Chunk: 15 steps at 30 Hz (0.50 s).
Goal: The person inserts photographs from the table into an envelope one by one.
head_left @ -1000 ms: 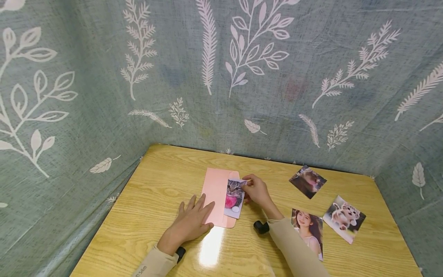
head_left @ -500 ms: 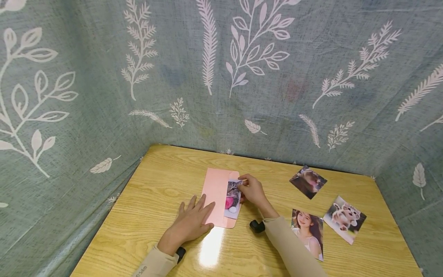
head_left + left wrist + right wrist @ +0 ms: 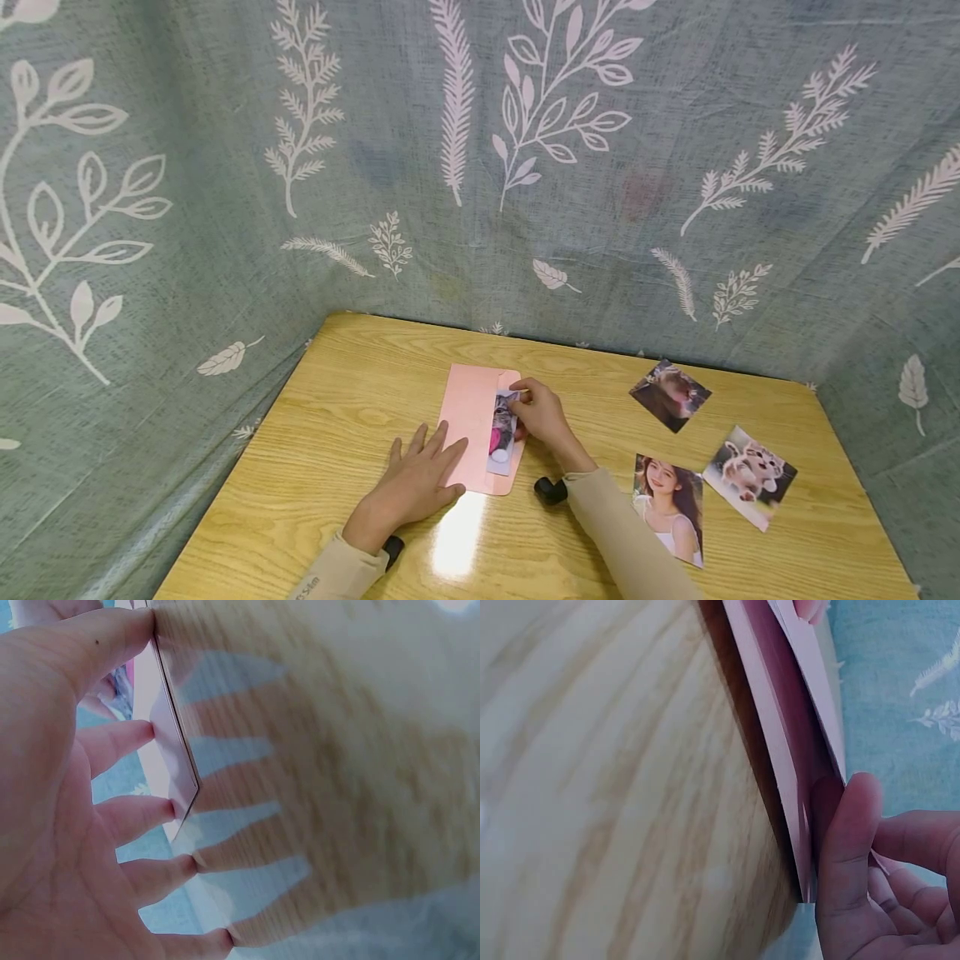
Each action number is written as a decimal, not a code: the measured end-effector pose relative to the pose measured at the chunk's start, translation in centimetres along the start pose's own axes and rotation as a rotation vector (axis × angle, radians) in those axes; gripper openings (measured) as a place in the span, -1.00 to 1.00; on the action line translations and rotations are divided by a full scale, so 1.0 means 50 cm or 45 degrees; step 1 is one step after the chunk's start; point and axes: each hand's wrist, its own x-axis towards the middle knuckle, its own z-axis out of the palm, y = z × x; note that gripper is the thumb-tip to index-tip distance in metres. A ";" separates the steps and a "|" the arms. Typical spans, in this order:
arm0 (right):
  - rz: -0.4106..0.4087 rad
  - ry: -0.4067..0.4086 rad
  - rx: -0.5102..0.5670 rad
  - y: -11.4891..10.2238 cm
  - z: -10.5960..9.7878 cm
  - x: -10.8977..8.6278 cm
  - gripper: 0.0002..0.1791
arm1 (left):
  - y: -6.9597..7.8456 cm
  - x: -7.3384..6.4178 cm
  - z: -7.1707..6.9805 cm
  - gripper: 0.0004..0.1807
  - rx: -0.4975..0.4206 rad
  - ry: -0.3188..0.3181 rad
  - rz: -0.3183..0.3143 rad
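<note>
A pink envelope (image 3: 462, 400) lies flat on the wooden table, its opening towards the right. A photo of a grey tabby kitten with a pink ball (image 3: 501, 442) sits partly inside, a strip of it showing at the opening. My left hand (image 3: 412, 479) rests with fingers spread over the envelope's left edge and the table. In the left wrist view its thumb and fingertips press at the envelope's edge (image 3: 169, 742). My right hand (image 3: 542, 417) pinches the photo's right edge. The right wrist view shows the thumb (image 3: 851, 832) at the parted envelope layers (image 3: 761, 712).
To the right lie three loose photos: a dark pinkish one (image 3: 670, 396), one of a spotted cub (image 3: 750, 477) and a portrait of a person (image 3: 670, 517), close to the right sleeve (image 3: 622, 529). A patterned curtain (image 3: 480, 275) borders the table (image 3: 360, 367) at the back.
My right hand has moved left with the kitten photo, so less of the photo shows outside the envelope. My left hand has stayed in place.
</note>
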 end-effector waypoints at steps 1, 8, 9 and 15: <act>0.006 -0.001 -0.003 0.000 0.001 0.001 -0.68 | 0.000 0.000 0.000 -0.23 -0.003 -0.002 0.000; -0.011 0.000 -0.016 0.002 0.005 0.005 -0.68 | 0.002 -0.003 -0.003 -0.24 -0.010 0.009 0.014; -0.016 0.001 -0.021 0.002 0.004 0.004 -0.67 | 0.002 -0.003 -0.003 -0.24 -0.009 0.011 0.015; 0.049 0.019 0.070 0.001 -0.008 -0.003 -0.64 | 0.002 -0.003 -0.004 -0.24 0.001 0.016 0.013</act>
